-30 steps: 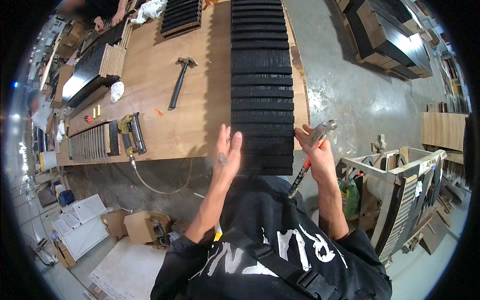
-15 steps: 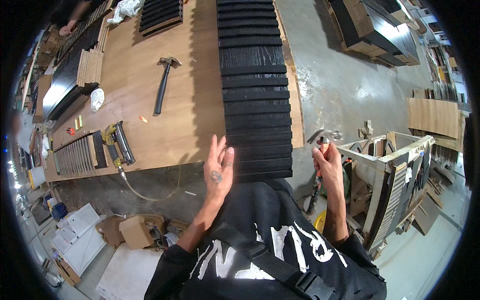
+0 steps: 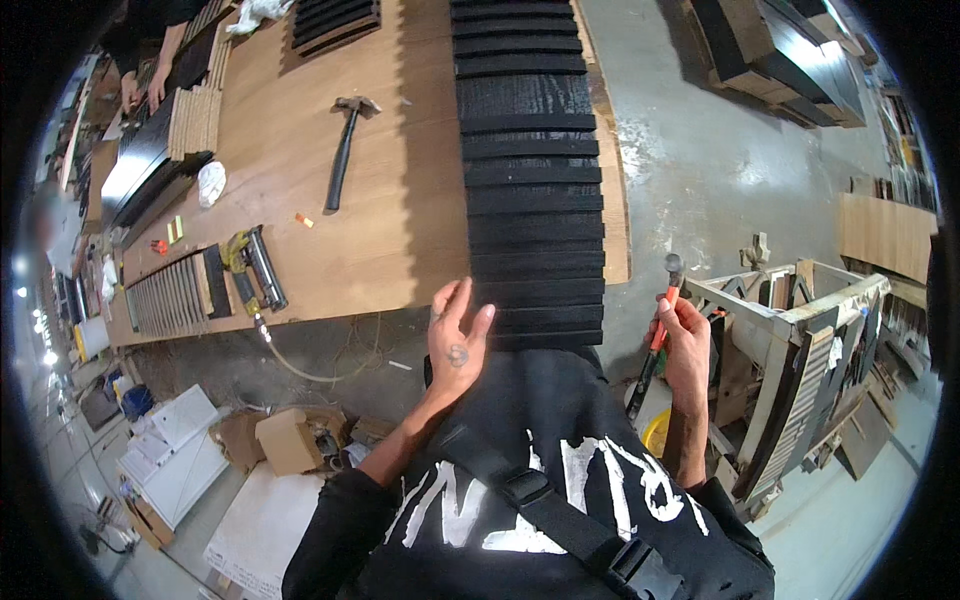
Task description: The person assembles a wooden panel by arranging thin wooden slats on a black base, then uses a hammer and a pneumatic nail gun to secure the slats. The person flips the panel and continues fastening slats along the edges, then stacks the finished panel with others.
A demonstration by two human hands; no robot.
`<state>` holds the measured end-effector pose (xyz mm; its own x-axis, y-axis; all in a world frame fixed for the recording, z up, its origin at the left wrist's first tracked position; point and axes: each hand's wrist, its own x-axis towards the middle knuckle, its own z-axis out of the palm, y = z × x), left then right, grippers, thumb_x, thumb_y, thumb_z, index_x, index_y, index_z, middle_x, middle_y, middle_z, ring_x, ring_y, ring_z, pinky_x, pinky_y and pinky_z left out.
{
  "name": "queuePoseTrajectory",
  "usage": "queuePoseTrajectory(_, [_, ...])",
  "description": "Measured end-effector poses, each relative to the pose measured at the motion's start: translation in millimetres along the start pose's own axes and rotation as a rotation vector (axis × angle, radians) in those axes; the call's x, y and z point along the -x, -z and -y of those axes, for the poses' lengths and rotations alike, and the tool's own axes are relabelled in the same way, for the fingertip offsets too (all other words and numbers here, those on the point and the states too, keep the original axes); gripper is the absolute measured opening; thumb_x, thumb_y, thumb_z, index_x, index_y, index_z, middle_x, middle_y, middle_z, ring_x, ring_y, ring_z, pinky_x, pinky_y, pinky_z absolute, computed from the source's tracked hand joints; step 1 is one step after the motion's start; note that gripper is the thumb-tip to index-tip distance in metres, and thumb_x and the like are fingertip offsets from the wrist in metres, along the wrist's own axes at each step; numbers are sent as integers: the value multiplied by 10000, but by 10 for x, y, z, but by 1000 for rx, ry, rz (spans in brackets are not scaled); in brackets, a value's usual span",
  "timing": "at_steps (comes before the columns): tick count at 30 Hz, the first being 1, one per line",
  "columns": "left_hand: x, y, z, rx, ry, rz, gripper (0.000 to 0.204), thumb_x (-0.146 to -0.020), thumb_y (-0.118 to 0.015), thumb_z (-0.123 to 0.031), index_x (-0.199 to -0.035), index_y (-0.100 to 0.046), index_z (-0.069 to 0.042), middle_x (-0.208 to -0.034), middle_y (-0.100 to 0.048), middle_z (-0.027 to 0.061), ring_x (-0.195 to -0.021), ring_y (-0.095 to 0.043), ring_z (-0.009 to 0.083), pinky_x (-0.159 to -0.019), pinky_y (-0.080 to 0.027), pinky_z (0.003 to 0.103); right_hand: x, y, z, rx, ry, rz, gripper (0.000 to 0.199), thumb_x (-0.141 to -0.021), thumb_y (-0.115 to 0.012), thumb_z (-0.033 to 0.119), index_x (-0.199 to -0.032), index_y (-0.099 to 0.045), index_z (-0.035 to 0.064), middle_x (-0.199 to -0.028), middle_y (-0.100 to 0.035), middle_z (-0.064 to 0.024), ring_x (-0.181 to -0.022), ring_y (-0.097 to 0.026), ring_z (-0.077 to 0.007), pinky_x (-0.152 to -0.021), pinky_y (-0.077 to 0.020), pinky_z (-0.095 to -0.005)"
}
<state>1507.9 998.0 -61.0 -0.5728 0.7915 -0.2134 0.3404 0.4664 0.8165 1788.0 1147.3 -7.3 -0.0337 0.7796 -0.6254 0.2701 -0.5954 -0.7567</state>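
A long black slatted panel [image 3: 533,205] lies lengthwise over the right side of the wooden worktable, its near end close to my body. Beside its left edge, close to the near corner, my left hand [image 3: 461,345] is open with fingers and thumb apart; whether a fingertip touches the edge I cannot tell. To the right of the panel, over the floor, my right hand [image 3: 686,340] grips a hammer [image 3: 658,338] with an orange and black handle, its head pointing up and away. A second hammer with a dark handle [image 3: 342,160] rests on the bare wood.
A nail gun [image 3: 262,270] with a hose lies near the worktable's [image 3: 330,265] front edge, beside a row of thin slats [image 3: 170,295]. A co-worker's hands [image 3: 155,88] touch black panels at the far left. A wooden-framed rack [image 3: 800,310] stands right; cardboard boxes [image 3: 290,440] sit lower left.
In my right hand the hammer has turned, its head now narrower in view. My left hand stays by the panel's edge. A co-worker's hands show more at the far left.
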Motion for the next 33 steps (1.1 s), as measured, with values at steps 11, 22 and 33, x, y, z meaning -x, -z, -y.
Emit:
queuePoseTrajectory(11, [86,75,-43,212,12,2,517,-1010,-658,-300,-1382,-576,50,-1413,-564,184,-1085,-659,258,-945,-531,349,-82,-302,80,-144,-86,194,276,-1040,-618,256,-1217,-555,54,-751,-534,7,-552,-478,-79,-476,-362,-238])
queuePoseTrajectory(22, [-253,-255,-40,113,19,-185,430,-1006,-676,-248,-1349,-630,7,-1284,-635,146,-1019,-660,221,-862,-533,325,-65,-276,180,-199,-122,126,259,-1065,-570,256,-1231,-578,57,-761,-525,19,-554,-431,-54,-493,-321,-205])
queuePoseTrajectory(33, [-234,-246,-9,287,72,-152,418,-998,-694,-225,-1338,-644,13,-1324,-615,138,-1123,-618,202,-954,-507,314,-44,-296,129,-48,-54,204,302,-1064,-574,277,-1262,-597,49,-755,-521,23,-543,-436,-50,-476,-330,-213])
